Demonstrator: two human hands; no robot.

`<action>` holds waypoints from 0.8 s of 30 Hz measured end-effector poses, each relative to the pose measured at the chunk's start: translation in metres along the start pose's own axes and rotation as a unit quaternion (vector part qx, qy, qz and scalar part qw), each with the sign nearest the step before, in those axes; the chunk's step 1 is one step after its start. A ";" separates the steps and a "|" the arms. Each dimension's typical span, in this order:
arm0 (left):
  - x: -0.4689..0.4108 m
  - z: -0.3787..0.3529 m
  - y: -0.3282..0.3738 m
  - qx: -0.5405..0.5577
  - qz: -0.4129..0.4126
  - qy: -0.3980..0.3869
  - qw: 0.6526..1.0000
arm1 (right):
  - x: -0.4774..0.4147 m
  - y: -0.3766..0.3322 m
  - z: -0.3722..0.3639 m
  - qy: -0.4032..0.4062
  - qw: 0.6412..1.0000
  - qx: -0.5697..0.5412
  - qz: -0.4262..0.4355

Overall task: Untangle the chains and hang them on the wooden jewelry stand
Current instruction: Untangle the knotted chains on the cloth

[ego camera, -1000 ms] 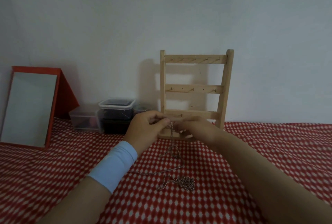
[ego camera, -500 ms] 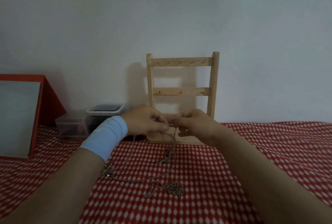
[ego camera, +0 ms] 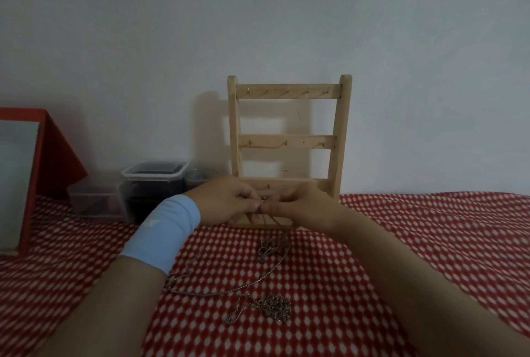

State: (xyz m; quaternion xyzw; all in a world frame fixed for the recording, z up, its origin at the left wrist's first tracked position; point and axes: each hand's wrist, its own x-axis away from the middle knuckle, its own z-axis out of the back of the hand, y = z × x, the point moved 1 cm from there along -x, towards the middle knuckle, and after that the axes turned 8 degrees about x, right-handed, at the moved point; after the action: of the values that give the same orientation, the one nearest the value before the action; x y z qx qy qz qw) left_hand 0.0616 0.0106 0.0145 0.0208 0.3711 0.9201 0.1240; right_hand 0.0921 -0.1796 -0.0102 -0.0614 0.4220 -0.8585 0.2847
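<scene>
**Chain pinched before the stand**

The tangled chains lie on the red checked cloth, one strand rising to the hands. The left hand and right hand both pinch it, fingertips meeting, before the wooden jewelry stand.

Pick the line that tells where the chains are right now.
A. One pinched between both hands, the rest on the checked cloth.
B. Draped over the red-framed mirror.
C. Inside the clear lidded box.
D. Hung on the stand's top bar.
A: the left hand and right hand pinch a thin chain before the wooden stand, and it trails down to the cloth, where a small heap lies.
</scene>
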 end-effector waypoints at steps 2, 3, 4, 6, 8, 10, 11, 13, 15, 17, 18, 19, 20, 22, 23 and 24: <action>0.000 -0.001 0.000 0.013 0.001 -0.009 1.000 | 0.000 0.001 -0.002 0.020 0.999 -0.021 0.013; 0.000 -0.001 0.000 0.020 0.004 -0.011 1.000 | 0.000 0.001 -0.003 0.032 0.999 -0.025 0.017; 0.000 -0.002 0.000 0.029 0.010 -0.012 0.999 | -0.001 0.002 -0.003 0.045 0.998 -0.024 0.020; -0.001 -0.002 -0.001 0.050 0.017 -0.010 0.999 | -0.002 0.004 -0.004 0.064 0.998 -0.017 0.020; 0.001 -0.001 -0.003 0.055 0.013 -0.008 0.998 | -0.002 0.005 -0.007 0.071 0.997 -0.002 0.016; 0.003 0.001 -0.003 0.040 0.010 -0.004 0.999 | -0.002 0.004 -0.009 0.070 0.996 0.044 0.020; 0.003 0.001 -0.003 0.035 0.012 0.000 0.999 | -0.002 0.003 -0.011 0.064 0.995 0.069 0.025; 0.005 0.003 -0.004 0.048 0.018 0.009 0.999 | -0.002 0.000 -0.015 0.059 0.993 0.094 0.036; 0.007 0.003 -0.005 0.056 0.017 0.010 0.998 | -0.001 -0.004 -0.017 0.079 0.989 0.114 0.054; 0.007 0.003 -0.005 0.050 0.012 0.004 0.999 | -0.002 -0.006 -0.017 0.121 0.983 0.121 0.072; 0.008 0.004 -0.005 0.046 0.011 0.002 0.999 | -0.002 -0.007 -0.018 0.143 0.981 0.110 0.075; 0.007 0.005 -0.006 0.041 0.009 0.006 0.999 | -0.002 -0.007 -0.018 0.162 0.980 0.088 0.077; 0.006 0.006 -0.007 0.038 0.007 0.016 0.999 | -0.001 -0.008 -0.017 0.174 0.980 0.058 0.077; 0.003 0.008 -0.009 0.046 -0.006 0.055 0.997 | 0.000 -0.010 -0.018 0.166 0.984 -0.001 0.065; 0.002 0.009 -0.008 0.060 -0.019 0.079 0.995 | -0.001 -0.010 -0.019 0.152 0.986 -0.021 0.058; 0.002 0.010 -0.006 0.080 -0.034 0.102 0.991 | -0.001 -0.010 -0.020 0.138 0.989 -0.034 0.050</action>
State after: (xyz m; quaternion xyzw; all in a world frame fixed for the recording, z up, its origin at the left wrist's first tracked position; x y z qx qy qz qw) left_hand 0.0622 0.0222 0.0171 -0.0755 0.4549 0.8800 0.1144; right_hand 0.0815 -0.1608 -0.0150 0.0694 0.4888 -0.8285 0.2643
